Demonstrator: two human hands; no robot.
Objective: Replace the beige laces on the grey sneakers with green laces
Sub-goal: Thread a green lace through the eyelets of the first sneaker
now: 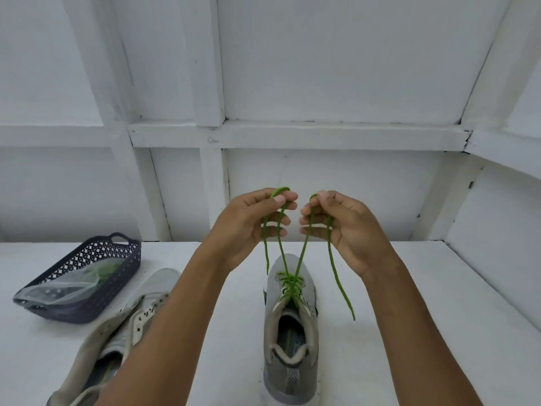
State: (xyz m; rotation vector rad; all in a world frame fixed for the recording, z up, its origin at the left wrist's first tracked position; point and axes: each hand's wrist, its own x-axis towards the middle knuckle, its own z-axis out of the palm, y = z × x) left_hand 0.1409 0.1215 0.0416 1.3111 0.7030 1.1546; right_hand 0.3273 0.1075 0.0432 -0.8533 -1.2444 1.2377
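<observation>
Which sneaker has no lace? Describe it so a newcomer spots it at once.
Start at the white table and find the dark perforated basket at its left edge. Just right of it, partly under the left forearm, lies a tilted grey sneaker. Unlike the upright sneaker in the middle, threaded with green lace, its eyelets are bare.

From my station I see two bare hands, left hand point(246, 227) and right hand point(348, 227), on bare forearms point(175, 317) running to the frame's edge; fingernails point(279, 199) are trimmed short.
</observation>
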